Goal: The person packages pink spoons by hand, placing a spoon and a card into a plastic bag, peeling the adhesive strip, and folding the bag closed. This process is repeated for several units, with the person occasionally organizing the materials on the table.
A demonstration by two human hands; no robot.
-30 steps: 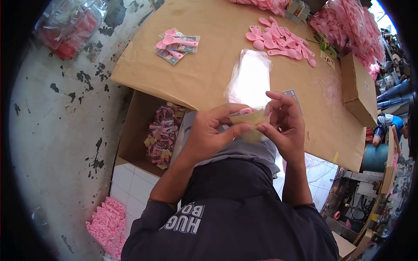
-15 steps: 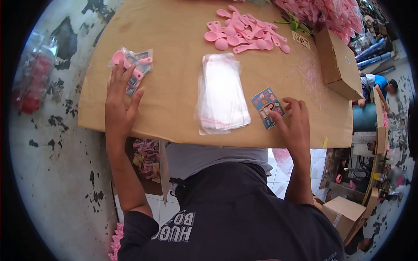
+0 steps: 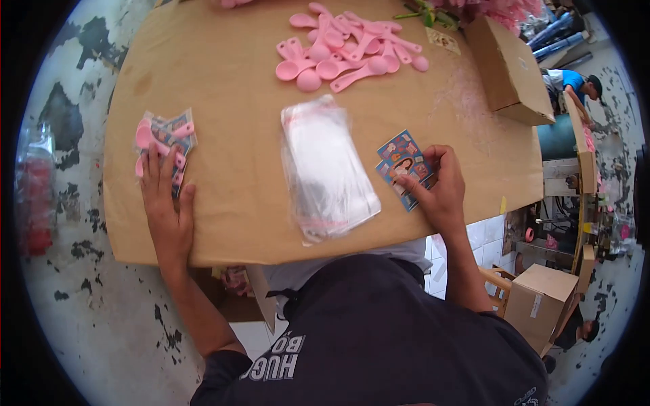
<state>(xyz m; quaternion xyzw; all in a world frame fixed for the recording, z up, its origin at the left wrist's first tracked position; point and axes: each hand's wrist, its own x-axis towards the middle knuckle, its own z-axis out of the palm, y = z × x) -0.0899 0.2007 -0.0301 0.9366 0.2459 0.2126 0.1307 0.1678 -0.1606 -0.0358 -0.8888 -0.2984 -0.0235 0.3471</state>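
My left hand (image 3: 166, 210) lies flat with fingers stretched over a small pile of clear packets (image 3: 177, 130), which hold pink spoons and printed cards. Its fingertips touch the packets. At the right, my right hand (image 3: 443, 189) pinches the edge of blue printed cards (image 3: 404, 161), thumb on top; at least two show, slightly fanned. Between the hands rests a stack of clear plastic bags (image 3: 328, 166). Beyond it, several loose pink measuring spoons (image 3: 352, 44) are heaped on the brown-covered table (image 3: 230, 88).
An open cardboard box (image 3: 504, 71) stands at the table's right edge, near a small card (image 3: 443, 40) and green stems (image 3: 426, 12). Another carton (image 3: 539, 298) sits below on the right. A person in a blue shirt (image 3: 572, 81) is at another table farther right.
The view has shifted. My right fingers have closed on the cards, which now show fanned where one outline showed before. My left hand stays on the packets.
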